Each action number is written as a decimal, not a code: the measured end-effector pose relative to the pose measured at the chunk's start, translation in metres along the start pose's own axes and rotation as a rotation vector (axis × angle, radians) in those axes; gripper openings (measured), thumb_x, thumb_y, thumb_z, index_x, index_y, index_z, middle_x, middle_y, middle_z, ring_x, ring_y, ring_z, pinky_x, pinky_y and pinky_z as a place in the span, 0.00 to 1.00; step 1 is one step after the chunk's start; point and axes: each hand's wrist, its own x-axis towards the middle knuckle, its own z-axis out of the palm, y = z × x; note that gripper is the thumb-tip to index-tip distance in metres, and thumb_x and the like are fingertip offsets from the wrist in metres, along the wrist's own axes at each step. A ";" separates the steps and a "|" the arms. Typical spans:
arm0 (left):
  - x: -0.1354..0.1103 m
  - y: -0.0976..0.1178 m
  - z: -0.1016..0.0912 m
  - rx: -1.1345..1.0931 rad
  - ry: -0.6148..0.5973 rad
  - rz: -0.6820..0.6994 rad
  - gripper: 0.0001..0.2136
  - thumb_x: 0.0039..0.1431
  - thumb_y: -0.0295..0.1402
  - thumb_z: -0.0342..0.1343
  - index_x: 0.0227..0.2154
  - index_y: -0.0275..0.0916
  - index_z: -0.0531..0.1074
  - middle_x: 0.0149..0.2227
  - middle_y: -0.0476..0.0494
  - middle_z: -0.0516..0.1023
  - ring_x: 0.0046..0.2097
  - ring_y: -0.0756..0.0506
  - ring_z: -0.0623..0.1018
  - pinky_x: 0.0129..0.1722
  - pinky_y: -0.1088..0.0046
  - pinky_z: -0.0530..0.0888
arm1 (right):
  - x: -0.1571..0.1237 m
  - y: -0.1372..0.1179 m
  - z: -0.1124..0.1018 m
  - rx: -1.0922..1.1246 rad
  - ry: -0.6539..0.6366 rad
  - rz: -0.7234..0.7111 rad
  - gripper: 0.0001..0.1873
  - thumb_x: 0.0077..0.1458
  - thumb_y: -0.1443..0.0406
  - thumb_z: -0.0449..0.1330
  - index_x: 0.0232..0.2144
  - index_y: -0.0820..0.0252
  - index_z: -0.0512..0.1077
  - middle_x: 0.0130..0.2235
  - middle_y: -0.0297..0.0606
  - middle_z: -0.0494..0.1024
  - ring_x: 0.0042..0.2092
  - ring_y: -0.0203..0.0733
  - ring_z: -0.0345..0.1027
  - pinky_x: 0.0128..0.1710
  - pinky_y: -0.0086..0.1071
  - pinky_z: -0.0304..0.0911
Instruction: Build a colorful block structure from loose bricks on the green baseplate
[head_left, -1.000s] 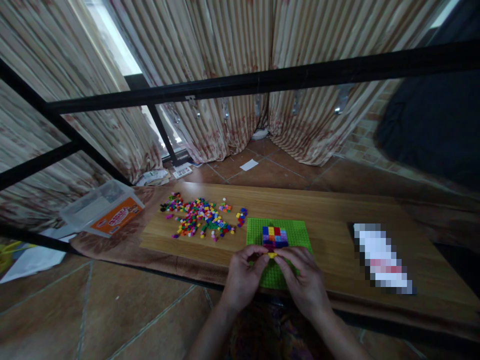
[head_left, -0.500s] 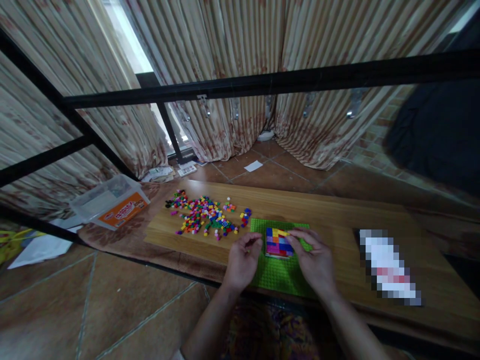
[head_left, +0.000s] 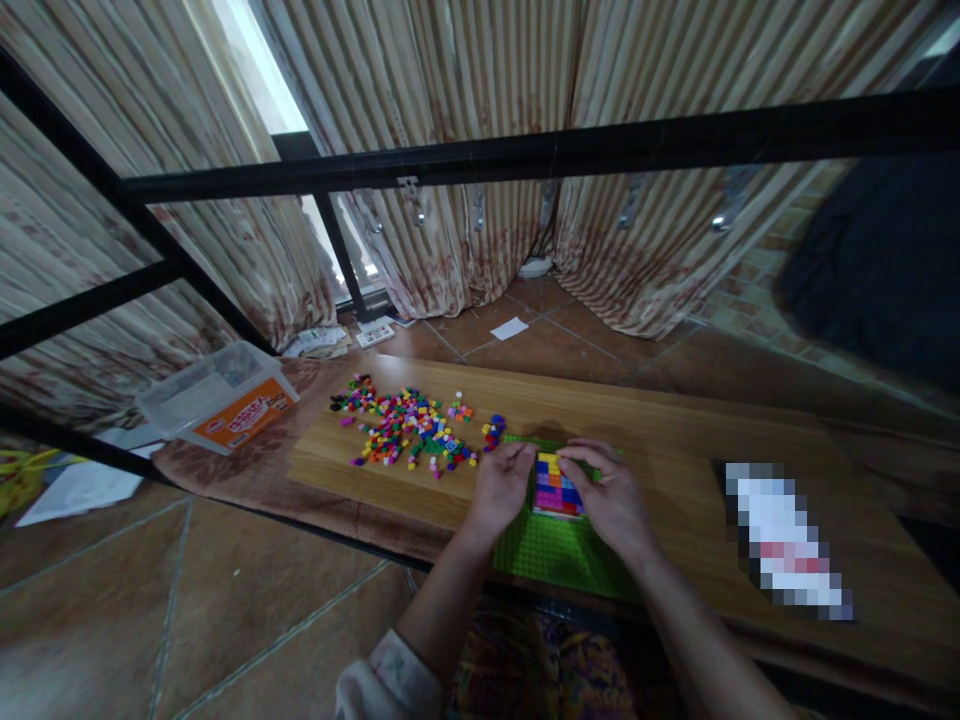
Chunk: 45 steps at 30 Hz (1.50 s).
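A green baseplate [head_left: 555,552] lies on the wooden board near its front edge. On it stands a small block of coloured bricks [head_left: 556,487], yellow at the far edge, then blue, purple and red. My left hand [head_left: 504,489] rests against the block's left side with fingers curled. My right hand [head_left: 609,495] curves over the block's right and far side, fingertips pinched at the yellow row. Whether either hand holds a loose brick is hidden.
A pile of several loose coloured bricks [head_left: 409,430] lies on the board left of the plate. A clear plastic box with an orange label [head_left: 217,399] stands at the far left. A blurred white object [head_left: 787,540] lies at the right. Black metal bars [head_left: 525,155] cross above.
Both hands moved from the plate's near edge up to the brick block and closed in on its far yellow row. The camera shifted slightly.
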 end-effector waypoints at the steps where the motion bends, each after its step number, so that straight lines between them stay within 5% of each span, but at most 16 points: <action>1: 0.001 -0.001 0.001 -0.008 -0.011 -0.004 0.13 0.56 0.41 0.54 0.30 0.36 0.77 0.27 0.49 0.76 0.28 0.50 0.72 0.30 0.76 0.69 | 0.000 0.000 0.000 -0.009 0.003 -0.003 0.13 0.53 0.53 0.58 0.34 0.51 0.78 0.44 0.40 0.76 0.48 0.47 0.67 0.53 0.46 0.58; 17: 0.001 0.001 0.005 -0.056 0.055 0.019 0.11 0.51 0.40 0.59 0.30 0.36 0.78 0.27 0.47 0.78 0.28 0.50 0.73 0.30 0.76 0.70 | 0.002 -0.007 -0.002 0.099 -0.055 0.061 0.13 0.51 0.54 0.59 0.32 0.55 0.78 0.39 0.39 0.78 0.44 0.45 0.70 0.49 0.42 0.62; 27: 0.001 -0.001 0.005 -0.108 0.052 0.018 0.09 0.52 0.37 0.59 0.26 0.35 0.77 0.25 0.49 0.77 0.26 0.52 0.71 0.29 0.76 0.69 | 0.001 -0.003 0.003 0.270 -0.075 0.317 0.20 0.44 0.50 0.64 0.33 0.58 0.79 0.33 0.40 0.81 0.32 0.43 0.72 0.33 0.37 0.67; 45: 0.003 -0.004 0.007 -0.002 0.098 0.060 0.08 0.51 0.36 0.58 0.26 0.36 0.77 0.26 0.48 0.77 0.28 0.50 0.72 0.30 0.76 0.70 | 0.001 -0.007 0.006 0.215 -0.052 0.284 0.18 0.46 0.51 0.63 0.32 0.57 0.79 0.32 0.39 0.81 0.32 0.43 0.72 0.34 0.36 0.66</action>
